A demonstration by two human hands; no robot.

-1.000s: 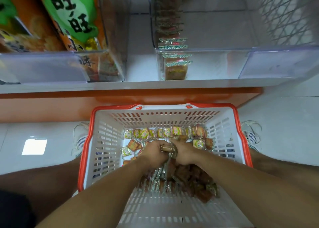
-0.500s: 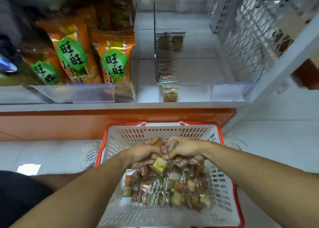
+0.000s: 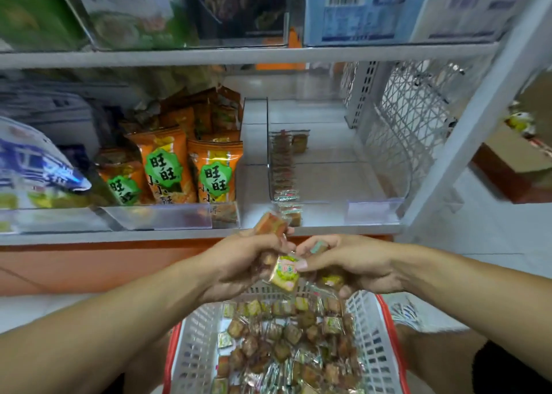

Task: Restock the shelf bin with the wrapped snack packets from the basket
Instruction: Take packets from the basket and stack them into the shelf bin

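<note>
Down at the bottom of the view, a white slotted basket point(image 3: 370, 334) with a red rim holds a loose heap of small wrapped snack packets point(image 3: 286, 343), mostly brown squares with a few green-and-yellow ones mixed in. Above its far edge both hands are raised close together, each with a clutch of the same packets. The left hand point(image 3: 239, 262) has its fingers curled round several, one orange-brown packet point(image 3: 270, 225) sticking up above the knuckles. The right hand point(image 3: 346, 262) has its fingers curled round more, and a yellow-green packet point(image 3: 284, 272) hangs between the two hands at the fingertips; which hand pinches it is hard to tell.

Ahead, on the lowest shelf point(image 3: 149, 238), a clear plastic bin point(image 3: 370, 211) stands mostly bare, with one narrow row of packets point(image 3: 283, 169) lined up along its left wall from front to back. Just left of it, another clear bin point(image 3: 161, 219) holds upright orange snack bags point(image 3: 213, 172) with green labels. Blurred packages fill the bins on the shelf above.
</note>
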